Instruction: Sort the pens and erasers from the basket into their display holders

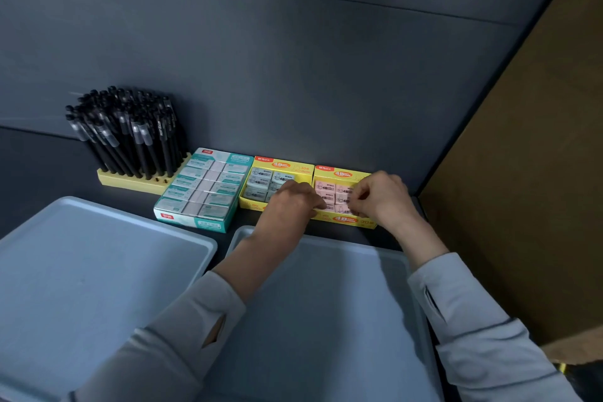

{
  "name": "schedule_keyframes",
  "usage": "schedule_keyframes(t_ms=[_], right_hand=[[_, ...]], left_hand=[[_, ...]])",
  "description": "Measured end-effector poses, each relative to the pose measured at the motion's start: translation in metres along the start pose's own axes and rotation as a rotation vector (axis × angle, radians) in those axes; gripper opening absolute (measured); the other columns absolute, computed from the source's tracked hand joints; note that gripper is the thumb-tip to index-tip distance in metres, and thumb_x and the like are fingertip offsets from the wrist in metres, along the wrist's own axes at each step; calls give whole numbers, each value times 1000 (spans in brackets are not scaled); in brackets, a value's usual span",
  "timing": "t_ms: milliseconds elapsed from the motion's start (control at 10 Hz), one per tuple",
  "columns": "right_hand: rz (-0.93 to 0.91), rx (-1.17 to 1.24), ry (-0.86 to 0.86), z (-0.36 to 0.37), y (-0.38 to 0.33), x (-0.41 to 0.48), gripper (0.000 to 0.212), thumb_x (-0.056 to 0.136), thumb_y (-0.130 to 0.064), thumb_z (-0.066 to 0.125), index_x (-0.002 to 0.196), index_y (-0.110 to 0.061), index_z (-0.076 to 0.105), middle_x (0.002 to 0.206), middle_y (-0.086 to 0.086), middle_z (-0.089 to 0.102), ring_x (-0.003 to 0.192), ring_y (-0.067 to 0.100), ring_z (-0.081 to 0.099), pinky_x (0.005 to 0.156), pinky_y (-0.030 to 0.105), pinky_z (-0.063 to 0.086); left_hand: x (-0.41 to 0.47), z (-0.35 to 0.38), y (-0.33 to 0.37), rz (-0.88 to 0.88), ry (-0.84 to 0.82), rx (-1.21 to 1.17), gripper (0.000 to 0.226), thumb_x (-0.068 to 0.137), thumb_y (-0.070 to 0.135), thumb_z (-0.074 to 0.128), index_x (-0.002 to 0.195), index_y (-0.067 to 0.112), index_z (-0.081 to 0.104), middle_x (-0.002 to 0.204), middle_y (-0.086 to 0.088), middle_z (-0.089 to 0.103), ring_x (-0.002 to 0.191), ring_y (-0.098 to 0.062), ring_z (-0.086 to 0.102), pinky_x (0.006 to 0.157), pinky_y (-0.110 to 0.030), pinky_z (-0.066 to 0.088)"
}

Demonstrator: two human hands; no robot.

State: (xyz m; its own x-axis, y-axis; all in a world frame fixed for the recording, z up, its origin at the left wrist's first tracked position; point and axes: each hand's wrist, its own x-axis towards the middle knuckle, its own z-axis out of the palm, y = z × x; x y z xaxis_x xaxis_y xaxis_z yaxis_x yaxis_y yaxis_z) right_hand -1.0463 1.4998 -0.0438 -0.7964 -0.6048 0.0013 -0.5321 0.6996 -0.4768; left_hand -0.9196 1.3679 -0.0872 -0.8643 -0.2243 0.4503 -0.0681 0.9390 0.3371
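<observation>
A yellow display box (342, 219) of pink erasers (329, 188) stands against the back wall at the right. My left hand (290, 202) reaches in from the left, its fingers curled down onto a pink eraser at the box's front left. Over the right half of the box, my right hand (381, 196) pinches a pink eraser with curled fingers. To the left stand a second yellow box (251, 204) with grey erasers (261, 179), a teal eraser box (202, 189), and several black pens (130, 127) upright in a yellow holder (127, 184).
Two pale blue trays lie in front: one (81, 271) at the left, one (326, 320) under my forearms. A dark wall (293, 59) closes the back. A brown board (528, 173) walls off the right side.
</observation>
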Motion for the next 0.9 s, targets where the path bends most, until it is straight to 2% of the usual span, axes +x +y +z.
schedule_keyframes(t_ms=[100, 200, 300, 400, 600, 700, 800, 900], right_hand=[[-52, -94, 27, 4, -3, -1, 11, 82, -12, 71, 76, -20, 77, 97, 0, 73, 100, 25, 62, 91, 32, 48], [-49, -40, 70, 4, 3, -1, 8, 79, -15, 78, 83, -21, 76, 97, 0, 73, 97, 24, 64, 90, 35, 52], [-62, -40, 88, 9, 6, -1, 19, 83, -16, 76, 102, -20, 76, 104, 6, 72, 100, 27, 65, 92, 38, 52], [-61, -9, 78, 12, 8, 0, 21, 84, -17, 75, 105, -19, 76, 105, 8, 72, 99, 27, 66, 92, 36, 53], [-87, -54, 88, 12, 6, -3, 22, 87, -18, 72, 109, -16, 75, 111, 7, 71, 103, 25, 64, 90, 30, 49], [-114, -85, 89, 10, 4, -3, 23, 89, -19, 71, 111, -15, 74, 114, 7, 70, 107, 27, 62, 92, 31, 48], [-111, -108, 57, 9, 2, -5, 21, 89, -20, 70, 109, -16, 75, 113, 7, 70, 107, 27, 62, 92, 31, 48], [-124, -47, 204, -16, -4, -8, 16, 90, -19, 67, 104, -20, 76, 109, 5, 72, 102, 26, 64, 92, 31, 49]], left_hand=[[-2, -2, 2, -3, 12, 9, 28, 64, 0, 84, 89, 13, 79, 85, -11, 72, 80, -33, 64, 68, -40, 56], [-3, -3, 6, -27, 9, 23, 23, 75, 9, 79, 98, 12, 77, 95, -12, 71, 91, -33, 61, 79, -40, 52], [-1, -1, 8, -46, 29, 37, 19, 80, 13, 75, 99, 12, 77, 95, -13, 69, 92, -33, 59, 79, -38, 49], [-1, 1, 9, -56, 34, 55, 16, 81, 13, 75, 97, 12, 77, 92, -14, 68, 90, -34, 59, 75, -38, 49], [-1, 4, 6, -15, 47, 52, 19, 66, 8, 85, 83, 12, 78, 79, -11, 67, 74, -33, 62, 62, -35, 53], [-2, 5, 4, -29, 41, 56, 17, 71, 10, 82, 88, 13, 78, 85, -11, 69, 80, -33, 61, 67, -37, 53], [-1, 4, 3, -14, 1, 68, 20, 79, 10, 76, 98, 13, 77, 95, -11, 69, 90, -33, 60, 78, -39, 51], [-6, -5, -4, 14, -23, 53, 24, 82, 8, 71, 105, 14, 74, 104, -7, 68, 97, -31, 59, 84, -42, 52]])
